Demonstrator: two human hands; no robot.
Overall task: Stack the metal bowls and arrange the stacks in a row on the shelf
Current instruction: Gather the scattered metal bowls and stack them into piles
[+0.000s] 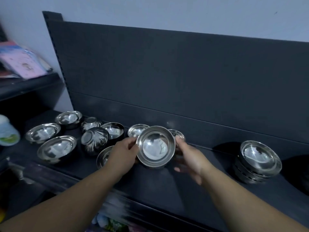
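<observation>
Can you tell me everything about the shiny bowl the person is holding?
The held bowl is round, silvery metal with a mirror-like inside and a rolled rim. It is tipped so its opening faces the camera. The left hand pinches its left rim and the right hand holds its right side. It sits above the dark shelf, in front of loose bowls and left of the finished stack.

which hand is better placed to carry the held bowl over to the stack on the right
Right. The right hand already grips the held bowl on the side nearer the stack; the left hand would have to cross over.
</observation>
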